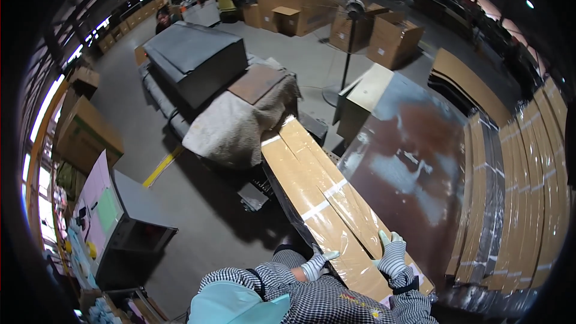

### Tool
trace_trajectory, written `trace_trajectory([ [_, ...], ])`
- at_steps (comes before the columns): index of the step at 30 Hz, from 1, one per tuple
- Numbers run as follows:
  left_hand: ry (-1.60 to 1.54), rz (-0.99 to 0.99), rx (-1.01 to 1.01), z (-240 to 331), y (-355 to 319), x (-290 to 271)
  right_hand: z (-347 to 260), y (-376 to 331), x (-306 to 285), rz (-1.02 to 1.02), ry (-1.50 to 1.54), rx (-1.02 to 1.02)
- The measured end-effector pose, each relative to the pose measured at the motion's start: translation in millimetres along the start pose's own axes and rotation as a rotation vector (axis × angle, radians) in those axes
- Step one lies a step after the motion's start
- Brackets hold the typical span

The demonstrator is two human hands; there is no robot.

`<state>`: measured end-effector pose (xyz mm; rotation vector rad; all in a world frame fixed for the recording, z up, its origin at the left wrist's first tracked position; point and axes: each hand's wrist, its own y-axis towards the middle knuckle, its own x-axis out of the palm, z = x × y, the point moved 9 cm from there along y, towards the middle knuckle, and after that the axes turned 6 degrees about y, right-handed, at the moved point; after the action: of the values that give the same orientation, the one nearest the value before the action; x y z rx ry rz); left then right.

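Note:
A long brown cardboard package [312, 186], wrapped in clear film and banded with pale tape, runs from me up toward a grey blanket. My left hand [317, 263], in a striped knit glove, rests on the package's near left edge. My right hand [391, 253], gloved the same way, lies flat on its near right edge with fingers spread. Neither hand grips anything. My checked sleeves and a teal cap brim fill the bottom of the view.
A large film-covered brown sheet [414, 168] lies to the right, with stacked taped cardboard packs [534, 192] beyond it. A blanket-draped load [234, 120] and dark box [195, 60] sit ahead. A standing fan [354, 18], cartons [390, 39], a grey cabinet [129, 222] surround.

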<state>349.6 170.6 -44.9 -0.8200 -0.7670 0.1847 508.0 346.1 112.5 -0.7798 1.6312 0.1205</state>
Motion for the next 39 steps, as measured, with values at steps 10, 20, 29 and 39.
trace_trajectory([
  [10,-0.316,0.237,0.364,144,14,-130,-172,143,-36,0.239,-0.027,-0.193],
  [20,-0.208,0.22,0.239,181,61,-193,-237,192,-50,0.222,-0.044,-0.158],
  [29,-0.237,0.241,0.138,198,41,-195,-253,212,-52,0.206,-0.037,-0.133],
  [39,-0.387,0.154,0.215,219,33,-202,-260,232,-42,0.21,-0.015,-0.176],
])
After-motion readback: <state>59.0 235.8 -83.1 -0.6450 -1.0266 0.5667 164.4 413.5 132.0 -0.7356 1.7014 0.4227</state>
